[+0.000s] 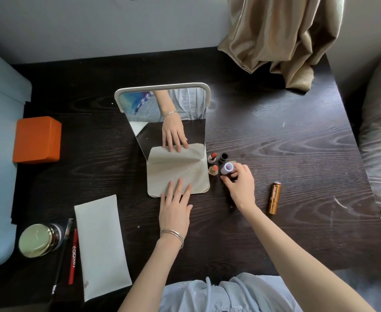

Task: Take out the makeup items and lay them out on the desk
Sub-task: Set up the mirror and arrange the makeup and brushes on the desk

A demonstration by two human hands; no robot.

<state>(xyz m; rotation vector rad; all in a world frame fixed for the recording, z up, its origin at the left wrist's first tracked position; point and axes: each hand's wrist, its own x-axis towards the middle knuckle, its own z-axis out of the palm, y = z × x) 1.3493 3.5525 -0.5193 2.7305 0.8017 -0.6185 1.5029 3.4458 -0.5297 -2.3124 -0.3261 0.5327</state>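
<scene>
A home bedroom: dark wooden desk (275,131) with standing mirror (162,113), curtain (281,39), bedding (380,154) beside it.

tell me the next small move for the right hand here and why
Probably set the lilac tube down upright and let go. The right hand holds it beside three small tubes standing by the beige pouch, which the left hand presses flat; the gold lipstick lies apart.

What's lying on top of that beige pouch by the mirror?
Only the left hand, its fingers flat on the beige pouch. Whatever is inside the pouch cannot be seen.
</scene>
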